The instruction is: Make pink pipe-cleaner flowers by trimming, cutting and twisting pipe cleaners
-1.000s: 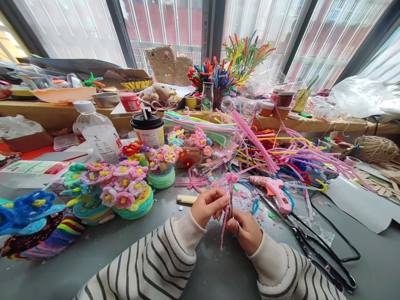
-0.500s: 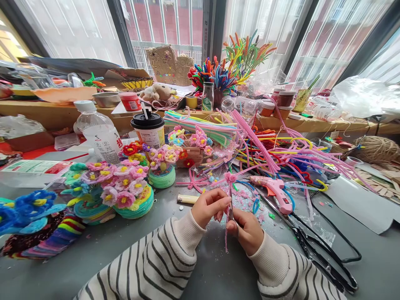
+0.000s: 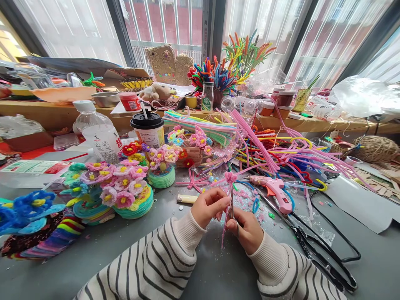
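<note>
Between the fingertips of my left hand [image 3: 212,206] is pinched a pink pipe cleaner [image 3: 223,233], its free end hanging down below the fingers. My right hand [image 3: 246,229] is closed around small metal scissors [image 3: 231,208], with the blades pointing up beside the left fingertips and the pipe cleaner. Part of the handles is hidden in the palm. A pink fuzzy tuft [image 3: 230,177] shows just above the blade tips; whether it joins the held stem I cannot tell. Pink clippings [image 3: 246,200] lie scattered on the table behind my hands.
A pink glue gun [image 3: 275,189] and large black-handled scissors [image 3: 321,258] lie to the right. Pipe-cleaner flower pots [image 3: 133,202] stand at left, near a lidded cup [image 3: 148,129] and a plastic bottle [image 3: 98,133]. Bundled pipe cleaners [image 3: 256,141] fill the back, beyond a lighter [image 3: 186,199].
The hanging end of the pink pipe cleaner has swung slightly left. The scissors have shifted a little in my right hand; both hands stay nearly in place.
</note>
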The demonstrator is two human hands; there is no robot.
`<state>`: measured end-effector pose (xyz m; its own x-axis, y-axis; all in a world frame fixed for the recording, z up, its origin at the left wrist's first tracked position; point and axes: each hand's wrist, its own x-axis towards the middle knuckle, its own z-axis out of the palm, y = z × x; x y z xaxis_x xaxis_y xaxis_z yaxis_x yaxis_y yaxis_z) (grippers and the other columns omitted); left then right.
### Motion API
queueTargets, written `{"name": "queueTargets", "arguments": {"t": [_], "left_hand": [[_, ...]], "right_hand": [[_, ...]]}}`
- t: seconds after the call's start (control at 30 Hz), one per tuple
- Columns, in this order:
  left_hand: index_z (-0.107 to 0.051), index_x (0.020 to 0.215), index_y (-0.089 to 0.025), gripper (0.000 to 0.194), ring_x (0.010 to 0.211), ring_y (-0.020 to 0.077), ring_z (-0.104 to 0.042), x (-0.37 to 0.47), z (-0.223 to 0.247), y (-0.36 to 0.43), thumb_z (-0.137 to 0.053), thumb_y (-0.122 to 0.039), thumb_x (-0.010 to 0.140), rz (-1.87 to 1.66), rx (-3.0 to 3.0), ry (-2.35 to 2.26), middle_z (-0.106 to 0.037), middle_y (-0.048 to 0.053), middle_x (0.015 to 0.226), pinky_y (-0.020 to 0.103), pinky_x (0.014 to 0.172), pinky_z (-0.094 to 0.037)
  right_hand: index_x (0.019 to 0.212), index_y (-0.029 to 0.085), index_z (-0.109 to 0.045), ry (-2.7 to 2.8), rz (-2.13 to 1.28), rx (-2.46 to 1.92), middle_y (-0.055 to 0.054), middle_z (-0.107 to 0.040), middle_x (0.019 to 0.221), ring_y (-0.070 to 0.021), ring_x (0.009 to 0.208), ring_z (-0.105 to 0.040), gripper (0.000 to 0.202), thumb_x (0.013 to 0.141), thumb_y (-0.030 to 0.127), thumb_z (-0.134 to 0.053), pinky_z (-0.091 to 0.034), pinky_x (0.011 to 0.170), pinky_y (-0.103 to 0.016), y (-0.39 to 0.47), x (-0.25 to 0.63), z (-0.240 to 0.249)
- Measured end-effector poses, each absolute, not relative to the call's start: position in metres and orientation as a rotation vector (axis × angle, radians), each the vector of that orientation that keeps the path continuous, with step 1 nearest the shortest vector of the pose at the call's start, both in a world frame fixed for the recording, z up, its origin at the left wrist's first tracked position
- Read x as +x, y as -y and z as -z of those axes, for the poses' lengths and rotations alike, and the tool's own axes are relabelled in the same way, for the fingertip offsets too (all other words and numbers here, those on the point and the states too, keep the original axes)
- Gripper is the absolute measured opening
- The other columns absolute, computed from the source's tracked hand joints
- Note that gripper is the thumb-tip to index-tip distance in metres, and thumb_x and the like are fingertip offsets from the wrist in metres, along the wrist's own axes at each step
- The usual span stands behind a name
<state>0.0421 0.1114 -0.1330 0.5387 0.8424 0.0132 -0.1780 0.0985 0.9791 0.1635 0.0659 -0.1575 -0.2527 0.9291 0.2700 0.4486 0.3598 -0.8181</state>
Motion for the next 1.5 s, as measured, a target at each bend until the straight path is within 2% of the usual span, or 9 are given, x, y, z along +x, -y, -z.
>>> {"name": "queueTargets", "arguments": {"t": [0.43,0.77,0.93,1.17,1.37,1.5], "left_hand": [[-0.043,0.055,-0.014,0.021,0.032,0.0023,-0.035,0.0413,0.1334,-0.1103,-0.054,-0.029,0.064,-0.829,1.292,-0.655,-0.042,-0.007,0.038,0.015,0.034,-0.028],[-0.043,0.055,-0.014,0.021,0.032,0.0027,-0.035,0.0409,0.1339,-0.1098,-0.054,-0.03,0.063,-0.815,1.291,-0.645,-0.043,-0.007,0.038,0.016,0.035,-0.027],[-0.042,0.054,-0.014,0.022,0.032,0.0028,-0.035,0.042,0.1343,-0.1102,-0.055,-0.031,0.062,-0.817,1.292,-0.656,-0.042,-0.007,0.037,0.016,0.035,-0.028],[-0.042,0.055,-0.014,0.024,0.032,0.0033,-0.037,0.0423,0.1343,-0.1113,-0.054,-0.034,0.06,-0.828,1.294,-0.69,-0.042,-0.006,0.041,0.017,0.034,-0.028],[-0.042,0.054,-0.015,0.023,0.032,0.0036,-0.035,0.042,0.1329,-0.1113,-0.054,-0.033,0.061,-0.842,1.282,-0.706,-0.039,-0.007,0.037,0.017,0.034,-0.027],[-0.041,0.054,-0.015,0.022,0.031,0.0033,-0.033,0.0418,0.1342,-0.1116,-0.054,-0.032,0.06,-0.853,1.225,-0.686,-0.037,-0.008,0.034,0.017,0.034,-0.025]], "right_hand": [[0.049,0.016,-0.044,1.818,-0.707,-1.37,0.001,-0.039,0.042,-0.0098,0.04,-0.034,0.055,0.066,0.065,-0.024,-0.031,0.041,-0.021,-0.0657,0.1661,0.1567],[0.06,0.014,-0.051,1.858,-0.792,-1.217,0.0,-0.045,0.05,-0.0101,0.044,-0.037,0.059,0.067,0.065,-0.021,-0.033,0.044,-0.021,-0.066,0.1645,0.1569],[0.055,0.015,-0.049,1.868,-0.74,-1.318,0.001,-0.041,0.043,-0.0094,0.04,-0.035,0.06,0.065,0.067,-0.021,-0.032,0.041,-0.021,-0.0662,0.1656,0.1551],[0.041,0.017,-0.035,1.8,-0.672,-1.379,0.003,-0.039,0.035,-0.0078,0.035,-0.034,0.05,0.066,0.061,-0.031,-0.032,0.038,-0.019,-0.0674,0.1663,0.1611],[0.045,0.016,-0.041,1.801,-0.711,-1.352,0.002,-0.042,0.037,-0.0077,0.036,-0.034,0.052,0.067,0.061,-0.029,-0.033,0.038,-0.019,-0.0671,0.165,0.1575],[0.044,0.017,-0.039,1.78,-0.749,-1.341,0.002,-0.042,0.037,-0.0078,0.036,-0.035,0.051,0.066,0.062,-0.029,-0.033,0.038,-0.019,-0.0668,0.1641,0.1568]]}}
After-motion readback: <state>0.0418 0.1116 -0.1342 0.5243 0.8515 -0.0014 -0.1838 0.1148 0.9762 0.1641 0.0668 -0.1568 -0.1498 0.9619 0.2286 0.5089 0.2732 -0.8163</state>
